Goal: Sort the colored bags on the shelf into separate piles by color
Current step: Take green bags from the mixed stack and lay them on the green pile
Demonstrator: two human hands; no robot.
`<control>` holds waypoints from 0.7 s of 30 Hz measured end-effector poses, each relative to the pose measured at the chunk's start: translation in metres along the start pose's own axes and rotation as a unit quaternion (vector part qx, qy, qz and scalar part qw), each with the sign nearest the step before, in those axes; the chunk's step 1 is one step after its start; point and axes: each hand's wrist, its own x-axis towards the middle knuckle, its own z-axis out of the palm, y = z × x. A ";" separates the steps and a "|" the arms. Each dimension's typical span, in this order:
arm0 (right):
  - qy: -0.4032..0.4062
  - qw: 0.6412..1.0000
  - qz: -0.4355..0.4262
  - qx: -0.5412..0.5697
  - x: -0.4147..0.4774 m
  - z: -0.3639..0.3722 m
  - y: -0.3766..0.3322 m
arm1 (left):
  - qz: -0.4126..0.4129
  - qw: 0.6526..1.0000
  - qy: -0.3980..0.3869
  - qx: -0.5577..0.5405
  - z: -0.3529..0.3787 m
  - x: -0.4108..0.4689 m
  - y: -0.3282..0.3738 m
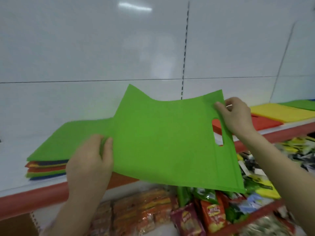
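holding a green bag (167, 142) just above the mixed stack (46, 167) at eight o'clock, the left hand (90, 159) and right hand (237, 114) each pinch an edge with curled fingers, so next it probably needs carrying to the green pile (303, 104) at two o'clock.

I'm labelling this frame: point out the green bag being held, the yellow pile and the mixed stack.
green bag (170, 142), head view, middle of its flat face.
yellow pile (281, 113), head view, top bag's surface.
mixed stack (46, 167), head view, layered front edge.
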 end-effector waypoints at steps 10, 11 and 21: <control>0.072 0.987 0.054 -0.134 0.040 -0.195 0.164 | 0.016 0.988 -0.092 -0.124 0.132 -0.036 0.210; 0.078 0.985 0.061 -0.141 0.044 -0.213 0.178 | 0.019 0.986 -0.095 -0.136 0.143 -0.040 0.230; 0.137 0.966 0.120 -0.182 0.071 -0.336 0.306 | 0.068 0.965 -0.138 -0.214 0.261 -0.059 0.385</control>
